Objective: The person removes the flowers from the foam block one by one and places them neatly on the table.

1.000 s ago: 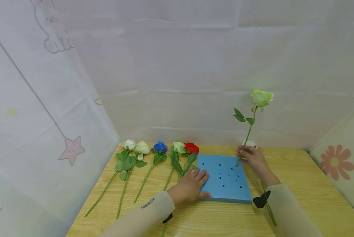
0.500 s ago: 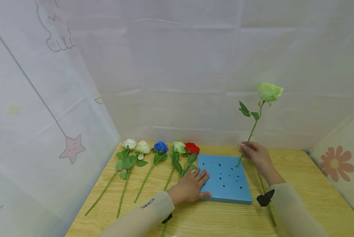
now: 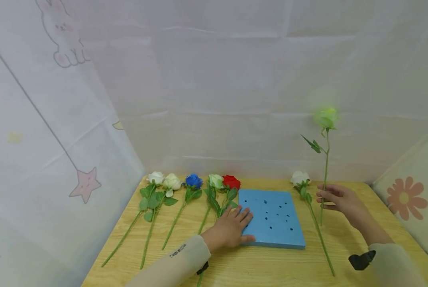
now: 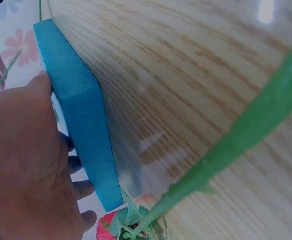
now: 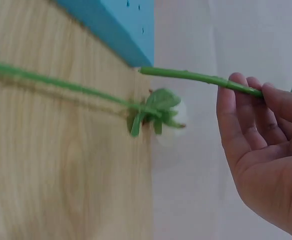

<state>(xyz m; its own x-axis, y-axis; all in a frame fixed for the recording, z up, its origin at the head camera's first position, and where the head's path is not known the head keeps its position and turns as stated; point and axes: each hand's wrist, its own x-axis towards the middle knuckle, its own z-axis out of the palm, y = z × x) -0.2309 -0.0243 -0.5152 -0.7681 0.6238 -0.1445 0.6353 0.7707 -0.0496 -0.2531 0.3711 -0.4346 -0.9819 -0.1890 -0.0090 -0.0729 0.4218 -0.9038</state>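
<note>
My right hand [image 3: 344, 201] pinches the stem of a pale green rose [image 3: 328, 118] between thumb and fingers. The rose stands upright in the air, right of the blue foam block [image 3: 275, 235]; in the right wrist view its bare stem end [image 5: 176, 74] hangs free. A white rose [image 3: 300, 179] lies on the table between the block and this hand. My left hand [image 3: 230, 228] rests on the block's left edge with fingers spread, and the left wrist view shows its palm side against the blue foam [image 4: 80, 115]. Several small holes dot the block's top.
Left of the block lie a red rose [image 3: 231, 181], a light green rose [image 3: 215, 181], a blue rose [image 3: 194, 181], a cream rose [image 3: 172, 181] and a white rose [image 3: 155, 177]. They rest on the wooden table [image 3: 257, 265]. A pale printed curtain [image 3: 214, 79] hangs behind.
The green rose's stem end has left the hole at the block's upper right corner. My right hand has carried it rightward past the lying white rose. My left hand stays put.
</note>
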